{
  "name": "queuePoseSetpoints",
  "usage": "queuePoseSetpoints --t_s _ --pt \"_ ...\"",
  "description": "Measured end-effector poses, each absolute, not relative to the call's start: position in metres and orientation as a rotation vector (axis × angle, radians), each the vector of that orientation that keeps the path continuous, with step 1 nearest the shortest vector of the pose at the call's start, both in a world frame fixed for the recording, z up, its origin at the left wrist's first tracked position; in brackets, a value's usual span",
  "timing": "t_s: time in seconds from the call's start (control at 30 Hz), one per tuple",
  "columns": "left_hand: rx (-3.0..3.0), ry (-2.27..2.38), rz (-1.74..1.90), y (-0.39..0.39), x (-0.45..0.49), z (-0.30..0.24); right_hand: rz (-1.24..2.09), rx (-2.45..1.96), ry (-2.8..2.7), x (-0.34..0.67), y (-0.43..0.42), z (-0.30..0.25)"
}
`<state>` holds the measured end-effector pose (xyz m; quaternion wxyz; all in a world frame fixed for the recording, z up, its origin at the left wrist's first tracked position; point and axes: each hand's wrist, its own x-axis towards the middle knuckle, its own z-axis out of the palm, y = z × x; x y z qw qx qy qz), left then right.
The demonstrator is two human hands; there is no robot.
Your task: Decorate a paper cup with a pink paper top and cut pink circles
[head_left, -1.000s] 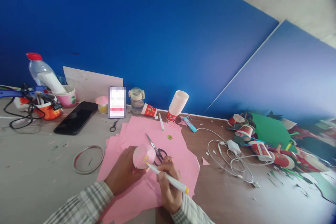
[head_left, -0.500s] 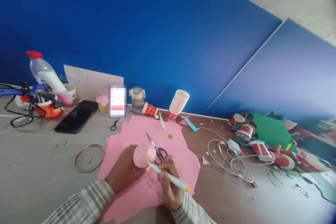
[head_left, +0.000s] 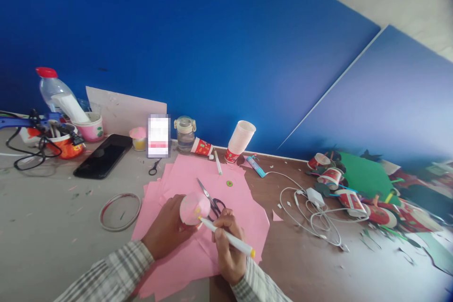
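From the far left I see a red-capped water bottle [head_left: 53, 89] leaning over an orange bowl [head_left: 65, 146] tangled with black cable, then a black phone [head_left: 102, 155] lying flat and a thin metal ring [head_left: 120, 211] on the grey tabletop. Next comes the left hand [head_left: 166, 231], fingers curled snugly around a pink cup [head_left: 194, 208]. The cup is tipped on its side just above the pink paper sheets [head_left: 244, 207], with its round end turned up toward the camera. That end shows a few faint yellowish marks, and most of the pink surface looks bare, so I judge the colouring to be at an early stage with plenty left to cover. A pair of black-handled scissors [head_left: 211, 200] lies on the sheets right behind the cup, partly hidden by it. The right hand [head_left: 228, 250] pinches a white marker [head_left: 226, 238] in a writing grip, its yellow end pointing back toward the sleeve and its tip touching the cup's lower rim. Further back a tilted stack of paper cups [head_left: 239, 139] rests near the blue wall. To the right a white charger cable [head_left: 314, 212] lies coiled on the brown table, well apart from both hands. Beyond it sit several decorated red cups [head_left: 348, 198] beside green paper [head_left: 364, 174], and they look finished as far as I can tell.
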<state>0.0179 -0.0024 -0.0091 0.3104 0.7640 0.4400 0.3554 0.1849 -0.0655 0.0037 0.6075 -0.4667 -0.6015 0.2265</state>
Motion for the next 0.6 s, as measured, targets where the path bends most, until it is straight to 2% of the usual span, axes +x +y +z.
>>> queuePoseSetpoints --t_s 0.6 --pt "2.031 1.178 0.941 0.0002 0.0172 -0.0137 0.533 -1.065 -1.453 0.1846 -0.0683 0.0095"
